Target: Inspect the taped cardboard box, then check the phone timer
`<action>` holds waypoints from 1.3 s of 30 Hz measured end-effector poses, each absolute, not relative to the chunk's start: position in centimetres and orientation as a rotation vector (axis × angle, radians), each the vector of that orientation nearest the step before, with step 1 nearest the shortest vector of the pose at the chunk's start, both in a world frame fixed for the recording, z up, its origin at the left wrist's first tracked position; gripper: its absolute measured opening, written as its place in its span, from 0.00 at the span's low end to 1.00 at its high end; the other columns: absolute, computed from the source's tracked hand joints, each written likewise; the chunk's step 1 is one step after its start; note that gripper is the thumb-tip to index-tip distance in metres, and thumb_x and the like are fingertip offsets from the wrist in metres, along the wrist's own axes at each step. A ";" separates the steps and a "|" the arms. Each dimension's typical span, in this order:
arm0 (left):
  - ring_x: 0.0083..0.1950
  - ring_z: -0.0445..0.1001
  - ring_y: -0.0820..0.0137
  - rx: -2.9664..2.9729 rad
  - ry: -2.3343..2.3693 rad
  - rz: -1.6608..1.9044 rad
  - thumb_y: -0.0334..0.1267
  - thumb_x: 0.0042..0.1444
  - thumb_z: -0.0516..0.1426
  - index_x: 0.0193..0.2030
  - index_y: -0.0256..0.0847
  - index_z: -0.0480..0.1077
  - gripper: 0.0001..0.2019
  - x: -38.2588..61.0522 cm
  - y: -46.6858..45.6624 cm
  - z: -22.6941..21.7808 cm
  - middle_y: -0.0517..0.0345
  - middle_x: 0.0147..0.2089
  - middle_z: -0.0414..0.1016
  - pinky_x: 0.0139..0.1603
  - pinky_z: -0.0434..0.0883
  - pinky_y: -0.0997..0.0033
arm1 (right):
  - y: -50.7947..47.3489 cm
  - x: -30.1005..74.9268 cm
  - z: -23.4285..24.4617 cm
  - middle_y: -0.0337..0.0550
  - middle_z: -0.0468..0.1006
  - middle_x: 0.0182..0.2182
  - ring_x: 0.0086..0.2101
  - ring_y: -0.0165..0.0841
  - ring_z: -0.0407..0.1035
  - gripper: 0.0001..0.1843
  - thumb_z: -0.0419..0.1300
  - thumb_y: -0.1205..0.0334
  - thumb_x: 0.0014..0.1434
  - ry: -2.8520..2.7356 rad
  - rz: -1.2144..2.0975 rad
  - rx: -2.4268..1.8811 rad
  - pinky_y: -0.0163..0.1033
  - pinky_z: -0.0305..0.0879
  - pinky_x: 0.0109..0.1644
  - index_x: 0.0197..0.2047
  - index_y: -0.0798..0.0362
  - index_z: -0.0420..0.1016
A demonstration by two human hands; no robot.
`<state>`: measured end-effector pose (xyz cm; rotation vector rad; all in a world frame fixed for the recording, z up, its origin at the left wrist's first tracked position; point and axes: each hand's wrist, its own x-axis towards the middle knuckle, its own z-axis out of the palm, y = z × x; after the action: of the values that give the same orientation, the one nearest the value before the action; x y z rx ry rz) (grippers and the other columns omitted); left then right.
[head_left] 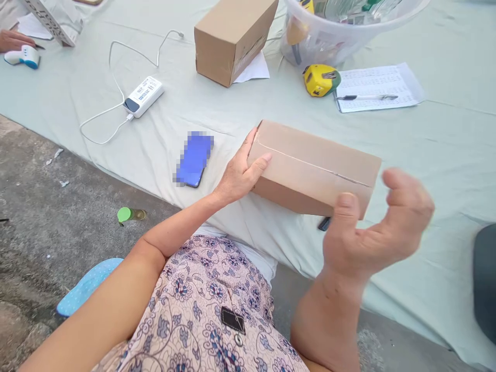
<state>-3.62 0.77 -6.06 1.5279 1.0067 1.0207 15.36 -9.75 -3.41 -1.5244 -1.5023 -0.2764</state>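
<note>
A closed brown cardboard box (pixel 310 155) lies lengthwise in front of me, with a seam along its top. My left hand (pixel 244 170) is closed around its left end, thumb on top and fingers at the end face. At the right end, my right hand (pixel 380 222) is open; its thumb overlaps the near corner and its bent fingers are off the box. Whether that thumb touches the cardboard, I cannot tell. A small dark object (pixel 324 223) shows partly under the box's near edge. To the left lies a phone (pixel 195 157) with a blurred blue screen.
Behind are a second cardboard box (pixel 228 36), a clear plastic tub (pixel 325 41), a yellow tape measure (pixel 321 81) and a pen (pixel 366 97) on paper (pixel 383 82). A white power bank (pixel 145 95) with cable sits left. Another person's hand (pixel 15 40) rests far left.
</note>
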 end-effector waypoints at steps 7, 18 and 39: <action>0.80 0.46 0.59 1.541 0.978 1.024 0.56 0.68 0.50 0.77 0.46 0.42 0.37 -4.1 0.3 -6.2 0.54 0.80 0.48 0.79 0.48 0.58 | -9.3 17.8 -5.5 0.54 0.57 0.72 0.71 0.46 0.52 0.43 0.56 0.44 0.61 -1.199 0.384 -1.752 0.60 0.51 0.73 0.74 0.52 0.52; 0.80 0.46 0.60 1.643 0.890 1.124 0.57 0.68 0.49 0.78 0.47 0.40 0.38 -5.8 -3.0 -6.7 0.52 0.80 0.47 0.79 0.46 0.58 | -12.4 15.2 -6.2 0.47 0.57 0.73 0.72 0.47 0.50 0.39 0.54 0.47 0.64 -1.217 0.230 -1.711 0.62 0.53 0.73 0.75 0.44 0.50; 0.79 0.50 0.60 1.492 0.942 1.015 0.53 0.68 0.50 0.76 0.48 0.44 0.34 -4.0 0.5 -5.6 0.54 0.78 0.52 0.77 0.52 0.58 | -8.7 17.9 -5.2 0.50 0.59 0.72 0.71 0.43 0.54 0.41 0.51 0.46 0.61 -1.221 0.386 -1.878 0.60 0.47 0.75 0.74 0.52 0.53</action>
<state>-3.98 0.54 -5.64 1.4925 0.9420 1.0152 17.92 -8.69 -5.16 -1.8778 -1.2213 0.3864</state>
